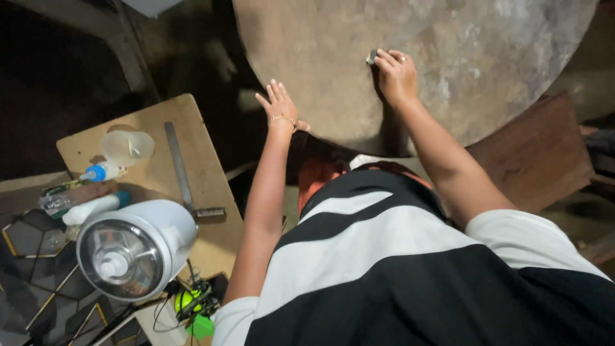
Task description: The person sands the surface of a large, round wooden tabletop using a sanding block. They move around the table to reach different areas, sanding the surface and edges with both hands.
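A large round brownish disc (333, 57) with pale mottled patches fills the top of the head view. My right hand (396, 75) rests on its surface, fingers pinched on a small dark grey piece (371, 57). My left hand (280, 109), wearing a thin gold bracelet, lies flat and open on the disc near its lower left edge, fingers spread. My black and white striped shirt covers the bottom of the view.
At left a wooden board (211, 173) carries a metal try square (182, 170), a clear plastic cup (128, 147) and glue bottles (99, 172). A white lamp head (134, 250) sits below, with wires and a green part (192, 304). A brown board (544, 154) lies at right.
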